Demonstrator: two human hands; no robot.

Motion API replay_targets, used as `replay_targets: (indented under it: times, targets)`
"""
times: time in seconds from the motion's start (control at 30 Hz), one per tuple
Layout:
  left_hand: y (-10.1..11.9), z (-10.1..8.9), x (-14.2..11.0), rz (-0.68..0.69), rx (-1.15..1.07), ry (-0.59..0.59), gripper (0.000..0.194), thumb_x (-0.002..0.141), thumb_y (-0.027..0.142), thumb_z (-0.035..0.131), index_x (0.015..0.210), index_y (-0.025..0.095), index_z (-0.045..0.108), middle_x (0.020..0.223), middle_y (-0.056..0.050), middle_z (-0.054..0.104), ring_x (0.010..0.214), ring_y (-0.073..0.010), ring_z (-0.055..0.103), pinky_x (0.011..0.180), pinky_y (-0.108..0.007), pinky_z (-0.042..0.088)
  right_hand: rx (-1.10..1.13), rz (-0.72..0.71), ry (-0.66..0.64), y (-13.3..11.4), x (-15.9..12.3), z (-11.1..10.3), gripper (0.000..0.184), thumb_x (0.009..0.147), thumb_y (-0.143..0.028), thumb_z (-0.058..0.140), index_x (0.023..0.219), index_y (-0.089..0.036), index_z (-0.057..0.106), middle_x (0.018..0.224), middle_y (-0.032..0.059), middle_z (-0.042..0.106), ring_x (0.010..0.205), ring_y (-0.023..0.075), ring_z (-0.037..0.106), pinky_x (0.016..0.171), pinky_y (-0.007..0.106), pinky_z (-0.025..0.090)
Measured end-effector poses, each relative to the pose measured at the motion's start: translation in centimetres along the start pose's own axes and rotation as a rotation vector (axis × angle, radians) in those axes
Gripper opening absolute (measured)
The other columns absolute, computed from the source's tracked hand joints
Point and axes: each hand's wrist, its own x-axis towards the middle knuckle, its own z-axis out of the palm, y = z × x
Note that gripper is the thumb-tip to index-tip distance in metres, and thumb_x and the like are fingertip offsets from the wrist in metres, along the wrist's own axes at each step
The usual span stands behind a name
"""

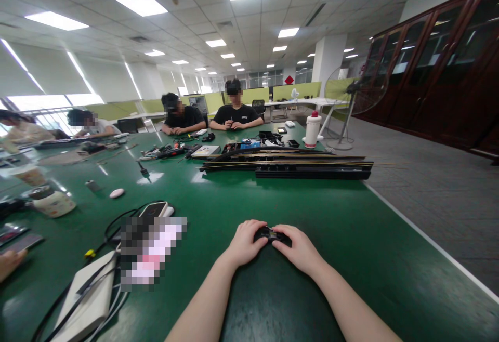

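Between my two hands is a small dark object (274, 236) with a lighter, yellowish patch in its middle; its exact kind I cannot make out. My left hand (248, 241) grips its left end, with the thumb on the near side and the fingers over the far side. My right hand (298, 247) closes on the other end in the same way. The thumbs nearly meet in front of the object. It is at or just above the green table (335, 212); fingers hide both its ends.
Long black rails (312, 174) with thin rods lie across the table ahead. A white bottle (312, 130) stands behind them. To my left are a phone (154, 210), cables and a cream-coloured flat box (88, 295). Several people sit around the table. Its right edge borders the floor.
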Motion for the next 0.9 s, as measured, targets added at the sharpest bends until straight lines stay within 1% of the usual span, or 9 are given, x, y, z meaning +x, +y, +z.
replay_targets:
  times: [0.23, 0.43, 0.7, 0.9]
  targets:
    - [-0.06, -0.06, -0.05, 0.010, -0.012, 0.001, 0.036, 0.076, 0.028, 0.060, 0.111, 0.024, 0.055, 0.108, -0.004, 0.060, 0.104, -0.0229, 0.051, 0.092, -0.038, 0.038, -0.025, -0.010, 0.015, 0.26, 0.03, 0.24, 0.024, 0.072, -0.027, 0.062, 0.095, -0.023, 0.068, 0.106, 0.0068, 0.066, 0.102, 0.0227, 0.058, 0.094, 0.040, 0.041]
    - [-0.48, 0.25, -0.04, -0.003, -0.020, 0.012, 0.046, 0.071, 0.029, 0.065, 0.115, 0.024, 0.052, 0.110, -0.004, 0.059, 0.105, -0.0237, 0.051, 0.093, -0.039, 0.037, -0.022, -0.013, 0.014, 0.27, 0.03, 0.23, 0.022, 0.071, -0.026, 0.062, 0.092, -0.025, 0.068, 0.103, 0.0051, 0.067, 0.100, 0.0226, 0.058, 0.093, 0.040, 0.042]
    - [-0.31, 0.12, -0.02, 0.014, -0.001, -0.006, 0.039, 0.073, 0.030, 0.064, 0.110, 0.024, 0.055, 0.109, -0.004, 0.059, 0.105, -0.0236, 0.051, 0.092, -0.038, 0.037, -0.036, -0.020, -0.004, 0.06, -0.04, 0.08, 0.021, 0.073, -0.026, 0.061, 0.092, -0.024, 0.068, 0.103, 0.0056, 0.067, 0.100, 0.0226, 0.058, 0.092, 0.039, 0.042]
    - [-0.31, 0.12, -0.03, 0.025, -0.001, 0.004, 0.036, 0.073, 0.030, 0.065, 0.108, 0.024, 0.055, 0.106, -0.003, 0.060, 0.103, -0.0227, 0.051, 0.090, -0.037, 0.038, -0.030, -0.024, -0.003, 0.08, -0.03, 0.07, 0.020, 0.073, -0.026, 0.060, 0.092, -0.023, 0.068, 0.103, 0.0055, 0.067, 0.100, 0.0224, 0.058, 0.092, 0.039, 0.042]
